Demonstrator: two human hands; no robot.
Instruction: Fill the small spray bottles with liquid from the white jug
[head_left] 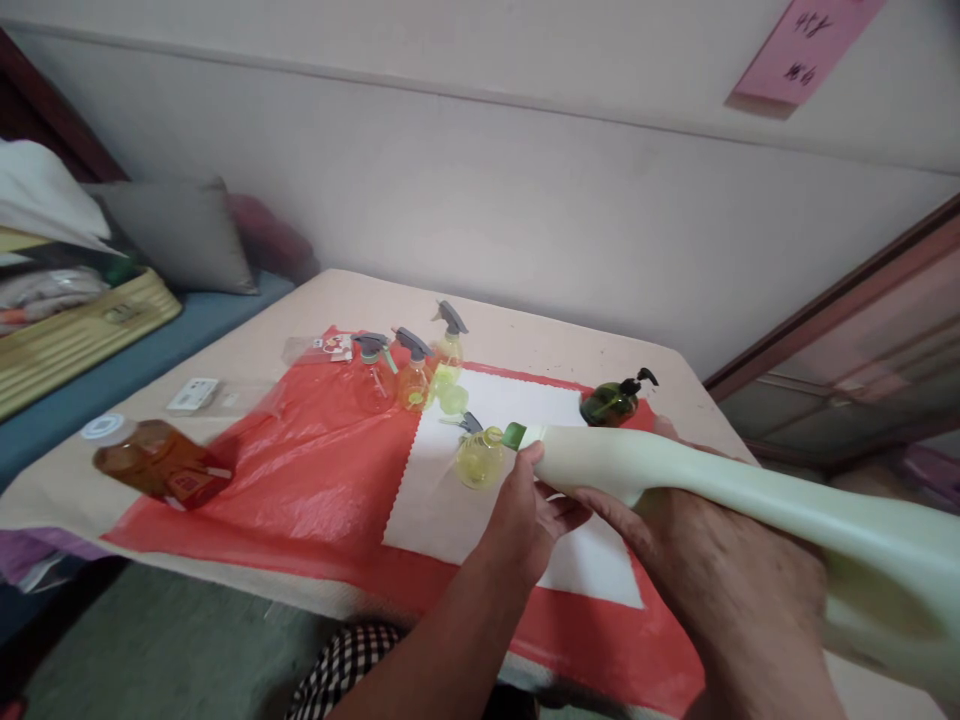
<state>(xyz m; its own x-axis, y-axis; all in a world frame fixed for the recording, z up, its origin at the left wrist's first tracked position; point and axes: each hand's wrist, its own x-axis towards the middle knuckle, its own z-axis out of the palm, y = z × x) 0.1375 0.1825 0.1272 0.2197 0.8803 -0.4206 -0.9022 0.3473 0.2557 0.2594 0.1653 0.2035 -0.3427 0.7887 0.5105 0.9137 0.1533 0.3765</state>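
- Pale green container (pixel 600 460): tipped on its side, its narrow end pointing left; this is the object held, lying between the fingers of both hands.
- Left hand (pixel 532 510): thumb pressed to the near side of the container's narrow end, remaining fingers curled beneath it.
- Right hand (pixel 727 540): fingers wrapped around the handle, to the right of the left fingers; their tips are largely hidden.
- Green spout (pixel 514 435): just beyond the left thumb tip, level with the mouth of the yellow bottle; whether the two touch cannot be told.
- Yellow bottle (pixel 480 465): just left of the left fingers, on the white sheet (pixel 427 510), with a grey spray head (pixel 470 422) just behind it.
- Three spray bottles (pixel 415 382): farther left of and beyond the left fingers.
- Dark green pump bottle (pixel 607 405): beyond the container, to the right of the left fingers.
- Amber jug (pixel 154 455): well apart, far left of the fingers, on the desk (pixel 525 328).
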